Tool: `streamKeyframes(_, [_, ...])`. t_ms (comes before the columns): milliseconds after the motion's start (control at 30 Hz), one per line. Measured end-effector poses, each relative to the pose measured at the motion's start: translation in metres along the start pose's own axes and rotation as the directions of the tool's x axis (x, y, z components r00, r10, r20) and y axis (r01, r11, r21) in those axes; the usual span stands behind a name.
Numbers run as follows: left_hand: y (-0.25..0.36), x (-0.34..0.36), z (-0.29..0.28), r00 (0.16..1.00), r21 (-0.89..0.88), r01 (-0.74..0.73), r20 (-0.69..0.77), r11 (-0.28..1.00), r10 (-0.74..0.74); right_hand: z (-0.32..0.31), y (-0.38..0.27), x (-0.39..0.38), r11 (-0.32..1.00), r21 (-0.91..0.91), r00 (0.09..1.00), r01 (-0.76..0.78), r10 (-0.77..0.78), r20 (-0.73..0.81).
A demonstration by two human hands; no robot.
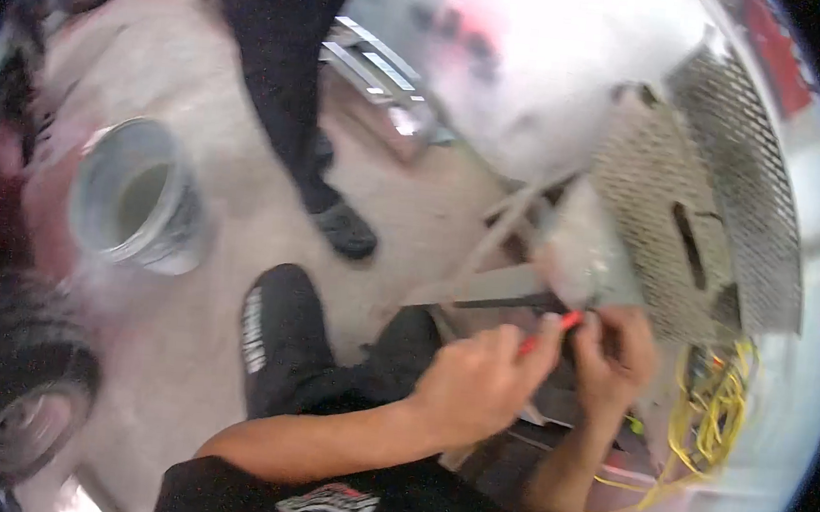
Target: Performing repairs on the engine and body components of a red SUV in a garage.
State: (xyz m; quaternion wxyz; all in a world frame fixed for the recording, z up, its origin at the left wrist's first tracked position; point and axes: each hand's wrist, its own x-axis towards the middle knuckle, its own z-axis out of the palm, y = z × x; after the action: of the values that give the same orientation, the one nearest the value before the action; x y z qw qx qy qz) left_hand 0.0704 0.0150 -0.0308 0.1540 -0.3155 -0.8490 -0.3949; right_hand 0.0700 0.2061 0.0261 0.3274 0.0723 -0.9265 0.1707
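My left hand is closed around a slim red handheld thing, too blurred to tell its kind. Its red end sticks out past the thumb and fingers, toward my other hand. Right beside that end, my right hand has its fingers curled in a pinch. Whatever lies between those fingertips is hidden or too small to name. Both hands are close together, over the frame and edge of a light-coloured stand. Just beyond them is a perforated panel with a dark slot.
A pale bucket holding liquid stands on the floor at left, near a dark tyre. Another person's dark-trousered leg is ahead. A coiled yellow cord hangs at right. A large pale panel lies at the far side.
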Motion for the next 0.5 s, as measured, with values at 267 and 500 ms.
streamKeyframes(267, [0.021, 0.025, 0.051, 0.993, -0.044, -0.076, -0.095, 0.996, 0.071, -0.031, 0.108, -0.014, 0.988, 0.041, 0.977, -0.151, 0.143, 0.156])
streamKeyframes(500, [0.014, 0.018, 0.064, 0.942, -0.133, -0.152, -0.32, 0.979, 0.103, -0.037, 0.047, -0.01, 0.989, 0.054, 0.99, -0.136, 0.134, 0.038])
